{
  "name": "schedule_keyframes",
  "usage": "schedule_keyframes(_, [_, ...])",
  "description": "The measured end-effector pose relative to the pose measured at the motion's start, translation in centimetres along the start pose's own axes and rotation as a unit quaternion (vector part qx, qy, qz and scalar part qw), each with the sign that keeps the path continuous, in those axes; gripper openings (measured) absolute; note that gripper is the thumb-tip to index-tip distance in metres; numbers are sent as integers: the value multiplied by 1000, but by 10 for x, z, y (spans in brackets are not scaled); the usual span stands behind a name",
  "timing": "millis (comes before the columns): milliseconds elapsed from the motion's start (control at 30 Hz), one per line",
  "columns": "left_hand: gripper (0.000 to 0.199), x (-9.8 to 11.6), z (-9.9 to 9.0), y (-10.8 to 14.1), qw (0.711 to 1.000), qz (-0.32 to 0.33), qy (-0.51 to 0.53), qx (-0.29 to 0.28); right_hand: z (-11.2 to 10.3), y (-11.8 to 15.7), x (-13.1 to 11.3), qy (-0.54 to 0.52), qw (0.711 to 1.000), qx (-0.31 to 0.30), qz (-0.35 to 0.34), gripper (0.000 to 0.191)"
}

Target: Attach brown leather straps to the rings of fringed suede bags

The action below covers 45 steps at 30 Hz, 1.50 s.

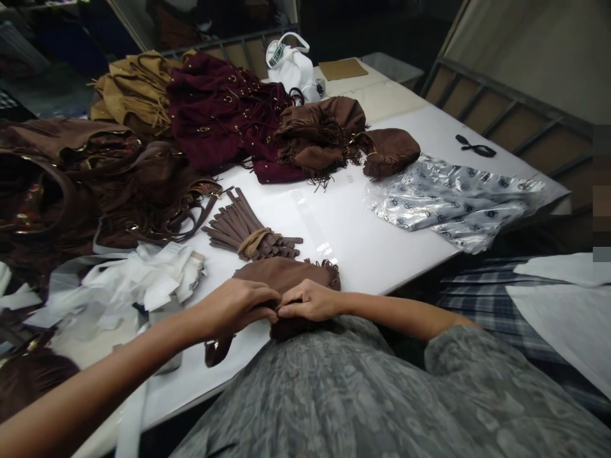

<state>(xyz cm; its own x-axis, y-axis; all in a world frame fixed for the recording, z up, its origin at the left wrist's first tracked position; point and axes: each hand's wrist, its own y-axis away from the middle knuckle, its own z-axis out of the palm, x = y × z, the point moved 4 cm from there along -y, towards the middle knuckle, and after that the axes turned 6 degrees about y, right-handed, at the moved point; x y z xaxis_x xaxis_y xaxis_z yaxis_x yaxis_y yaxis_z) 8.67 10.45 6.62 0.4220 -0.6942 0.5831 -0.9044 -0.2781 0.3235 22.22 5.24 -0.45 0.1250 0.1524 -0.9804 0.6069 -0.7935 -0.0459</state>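
Observation:
A brown fringed bag lies at the table's near edge, against my body. My left hand comes in from the left and pinches its near side. Right beside it, my right hand grips the same bag, thumb and fingertips pressed together. The two hands' fingertips nearly meet, and the exact part between them is hidden. Just beyond the bag sits a bundle of brown straps tied with a tan band.
Brown bags, maroon bags and tan bags are heaped along the left and back. White paper scraps lie at left. Plastic-wrapped printed packets rest at right, near a black strap loop on the white table.

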Motion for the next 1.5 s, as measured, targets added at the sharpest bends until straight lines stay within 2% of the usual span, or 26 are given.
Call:
schedule_keyframes(133, [31,2,22,5,996,44,-47,62,17,16,20,-167,982,46,70,31])
schedule_keyframes(267, [29,9,41,11,987,89,-82,105,27,23,26,-210,971,53,102,36])
schedule_keyframes(333, [24,12,49,15,983,81,-90,140,29,25,28,-217,968,54,116,37])
schedule_keyframes(433, [18,14,64,20,971,34,-102,212,29,28,31,-237,959,83,134,39])
schedule_keyframes(500, [19,14,77,22,966,2,-62,252,29,31,34,-266,945,118,150,39])
schedule_keyframes(567, [25,12,88,24,959,-33,29,279,29,33,39,-299,927,150,169,38])
schedule_keyframes(667, [29,7,92,27,937,-89,175,289,28,33,42,-317,920,154,172,37])
schedule_keyframes(733, [29,3,83,27,929,-119,248,247,26,30,40,-299,933,126,155,37])
schedule_keyframes(800, [30,-1,66,27,927,-138,310,161,22,24,34,-269,950,74,138,37])
schedule_keyframes(900, [31,-11,31,30,910,-165,379,25,11,12,18,-198,973,-19,116,45])
schedule_keyframes(1000, [31,-27,-13,41,882,-206,420,-49,-10,0,5,-135,984,-74,90,47])
schedule_keyframes(1067, [30,-37,-45,50,873,-219,433,-47,-28,-4,6,-123,983,-97,91,41])
schedule_keyframes(1133, [30,-44,-75,60,870,-212,446,-8,-48,-4,16,-128,979,-109,118,39])
schedule_keyframes(1200, [32,-46,-96,65,867,-190,459,26,-68,0,32,-134,973,-103,156,41])
schedule_keyframes(1267, [37,-44,-106,64,861,-153,482,52,-88,5,44,-122,973,-83,180,41])
schedule_keyframes(1333, [41,-37,-109,57,845,-104,517,85,-105,6,46,-83,980,-53,173,37])
schedule_keyframes(1433, [35,-22,-112,42,821,-49,557,117,-119,2,25,-14,993,-11,114,35])
schedule_keyframes(1500, [31,-10,-116,34,818,-37,561,119,-119,-6,2,24,997,18,73,37])
